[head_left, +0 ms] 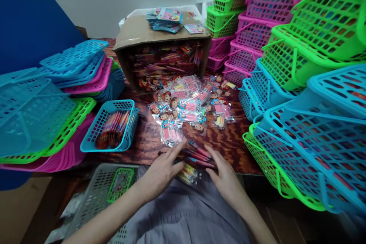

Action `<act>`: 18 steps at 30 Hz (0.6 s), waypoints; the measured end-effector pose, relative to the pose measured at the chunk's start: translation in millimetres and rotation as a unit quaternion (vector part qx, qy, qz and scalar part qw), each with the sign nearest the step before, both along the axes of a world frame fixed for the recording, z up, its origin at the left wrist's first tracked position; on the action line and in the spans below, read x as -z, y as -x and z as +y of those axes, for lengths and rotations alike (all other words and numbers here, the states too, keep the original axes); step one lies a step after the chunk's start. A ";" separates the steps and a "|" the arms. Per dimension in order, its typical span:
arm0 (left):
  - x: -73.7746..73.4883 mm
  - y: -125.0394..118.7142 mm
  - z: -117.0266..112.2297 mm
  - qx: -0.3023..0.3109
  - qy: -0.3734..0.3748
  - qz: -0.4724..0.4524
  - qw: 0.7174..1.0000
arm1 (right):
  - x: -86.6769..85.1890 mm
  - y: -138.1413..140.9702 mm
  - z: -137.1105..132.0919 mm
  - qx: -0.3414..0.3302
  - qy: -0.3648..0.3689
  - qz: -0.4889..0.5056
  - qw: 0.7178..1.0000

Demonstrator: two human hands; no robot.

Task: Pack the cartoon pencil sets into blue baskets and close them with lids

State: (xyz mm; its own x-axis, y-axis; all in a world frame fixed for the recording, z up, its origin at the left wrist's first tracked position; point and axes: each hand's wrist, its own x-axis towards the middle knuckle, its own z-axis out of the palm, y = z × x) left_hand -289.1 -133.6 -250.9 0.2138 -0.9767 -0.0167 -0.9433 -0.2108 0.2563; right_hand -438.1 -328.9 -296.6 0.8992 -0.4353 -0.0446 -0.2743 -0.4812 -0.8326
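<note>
A small bunch of pink-and-blue plastic packets [197, 154] lies between my two hands at the front edge of the table. My left hand [161, 173] closes on their left end, thumb below and fingers above. On the opposite end, my right hand [225, 171] grips them between thumb and fingers. Just under the bunch, a clear packet with yellow sticks [188, 173] shows near my lap. Beyond my hands spreads a pile of clear packets [188, 110] with pink sticks and cartoon-head cards.
An open cardboard box [134, 38] full of packets lies on its side behind the pile. At left stand a blue basket [133, 122] holding packets and stacked empty baskets [71, 133]. Tall stacks of filled baskets [274, 61] line the right. A grey crate [97, 183] sits below.
</note>
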 end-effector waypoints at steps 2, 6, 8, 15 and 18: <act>1.9 0.0 3.7 -0.007 0.006 0.000 1.000 | -0.6 0.8 2.5 -0.001 0.020 0.000 1.000; 7.9 0.5 10.3 -0.016 0.030 0.000 0.999 | -2.8 2.5 6.6 -0.013 0.037 0.004 0.999; 9.5 0.7 12.2 -0.018 0.039 -0.001 0.999 | -3.9 2.2 8.7 -0.019 0.039 0.011 0.999; 8.7 0.0 12.7 -0.012 0.037 0.004 0.999 | -1.7 -3.5 7.8 -0.020 0.066 0.021 0.997; 9.0 1.1 12.4 -0.014 0.042 0.002 0.999 | -0.4 -4.0 6.0 -0.022 0.079 0.023 0.996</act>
